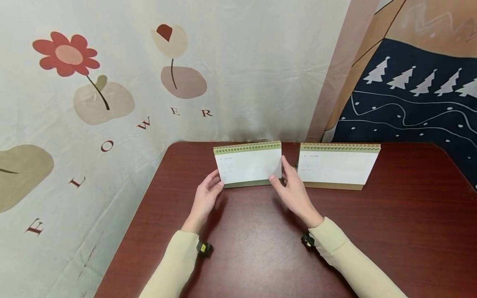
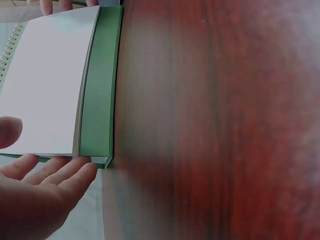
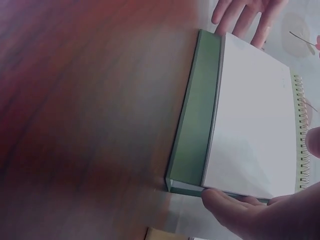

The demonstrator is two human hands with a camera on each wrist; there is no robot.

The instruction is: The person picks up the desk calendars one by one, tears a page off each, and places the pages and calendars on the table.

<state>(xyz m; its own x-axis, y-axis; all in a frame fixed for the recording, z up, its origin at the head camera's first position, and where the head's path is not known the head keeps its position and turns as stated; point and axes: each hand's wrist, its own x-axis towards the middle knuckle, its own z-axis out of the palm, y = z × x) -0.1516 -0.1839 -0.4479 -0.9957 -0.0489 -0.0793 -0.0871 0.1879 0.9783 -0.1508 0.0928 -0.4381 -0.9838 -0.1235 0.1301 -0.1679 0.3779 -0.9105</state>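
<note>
A desk calendar [image 1: 249,165] with a white page, a spiral binding along the top and a green base [image 2: 100,85] stands on the table. At its left side is my left hand [image 1: 204,196], fingers extended along the side edge and thumb near the lower corner. My right hand [image 1: 294,192] is at the opposite side, its fingers fairly straight along that edge and its thumb in front of the page's lower right corner. In the right wrist view, fingertips [image 3: 220,200] touch the calendar's side. Parts of the fingers behind the calendar are hidden in the head view.
A second desk calendar [image 1: 337,165] with a tan base stands close to the right of the first. Both are near the back edge of the dark red wooden table [image 1: 242,248]. Behind hang a flower-printed cloth [image 1: 253,74] and a dark blue tree-patterned cloth [image 1: 406,111].
</note>
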